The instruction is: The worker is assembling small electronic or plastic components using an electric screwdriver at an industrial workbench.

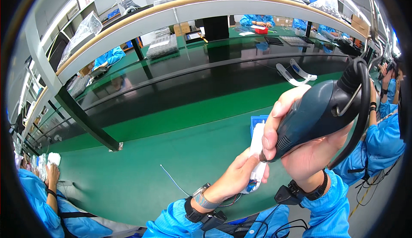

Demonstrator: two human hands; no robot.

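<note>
My right hand (302, 158) is wrapped round a dark teal and black electric screwdriver (311, 111), which hangs by a wire hook and has a thick black cable. Its tip points down at a long white plastic housing (257, 139), though my fingers partly hide the contact. That housing is gripped in my left hand (241, 168), fingers closed around its middle. Small coloured wires (252, 184) show in its lower end. Behind the housing, a blue tray (256, 120) is partly covered. A thin loose cable (174, 179) lies on the green mat left of my left wrist.
Two curved white parts (296, 74) lie on the black conveyor strip (206, 72) beyond the mat. A metal post (88, 118) meets the bench at left, under a long overhead shelf (206, 0). Co-workers in blue sit left (38, 195), right (386, 139) and across.
</note>
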